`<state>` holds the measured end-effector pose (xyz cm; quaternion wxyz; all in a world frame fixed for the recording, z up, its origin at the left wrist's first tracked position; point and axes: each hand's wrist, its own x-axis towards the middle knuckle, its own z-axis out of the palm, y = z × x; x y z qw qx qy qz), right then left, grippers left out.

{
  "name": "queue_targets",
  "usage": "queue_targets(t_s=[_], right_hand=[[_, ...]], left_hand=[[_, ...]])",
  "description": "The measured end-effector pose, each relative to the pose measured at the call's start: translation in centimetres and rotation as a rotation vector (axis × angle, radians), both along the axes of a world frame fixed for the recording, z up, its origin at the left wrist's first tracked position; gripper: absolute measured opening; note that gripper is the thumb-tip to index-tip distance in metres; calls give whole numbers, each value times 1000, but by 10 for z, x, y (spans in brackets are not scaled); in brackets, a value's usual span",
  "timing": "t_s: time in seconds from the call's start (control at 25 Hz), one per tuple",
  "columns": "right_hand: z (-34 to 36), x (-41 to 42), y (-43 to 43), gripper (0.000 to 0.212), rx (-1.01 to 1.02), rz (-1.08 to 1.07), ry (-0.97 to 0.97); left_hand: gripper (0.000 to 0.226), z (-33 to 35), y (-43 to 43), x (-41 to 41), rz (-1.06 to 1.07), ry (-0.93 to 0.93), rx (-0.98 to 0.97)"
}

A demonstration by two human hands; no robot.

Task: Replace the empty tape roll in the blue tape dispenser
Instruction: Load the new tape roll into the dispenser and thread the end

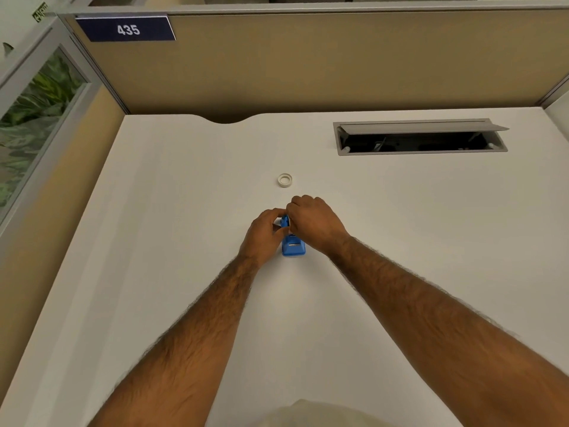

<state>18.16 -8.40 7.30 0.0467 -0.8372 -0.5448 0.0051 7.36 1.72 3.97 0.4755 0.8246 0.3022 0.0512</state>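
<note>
- My left hand (263, 234) and right hand (311, 220) both clasp the small blue plastic tape dispenser (293, 246) at mid-desk, fingers closed on its far end.
- It looks light, rigid and slick; I judge its side walls the safest hold.
- A small white ring-shaped tape roll (284, 180) lies just beyond on the white desk (172, 211), path unobstructed; the open grey cable hatch (420, 137) sits well apart.

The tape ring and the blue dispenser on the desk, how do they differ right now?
The ring is white and round; the dispenser is blue and blocky. The ring lies flat and untouched, farther from the person; the dispenser sits nearer, with the left hand and right hand closed around its far end. The ring shows whole, while the hands hide much of the dispenser. Both rest on the white desk.
</note>
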Motion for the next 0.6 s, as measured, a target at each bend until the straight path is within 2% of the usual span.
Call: queue_targets(t_s=[0.2, 0.32, 0.44, 0.6], right_hand=[[1, 4, 3, 13, 21, -84, 138], [-4, 6, -2, 9, 130, -181, 348], [-2, 11, -8, 17, 168, -169, 501], [-1, 10, -12, 14, 86, -88, 386]], left_hand=[[30, 1, -2, 0, -7, -1, -16], [33, 2, -2, -1, -2, -12, -57], [36, 2, -1, -1, 7, -16, -73], [37, 2, 0, -1, 25, -22, -112]])
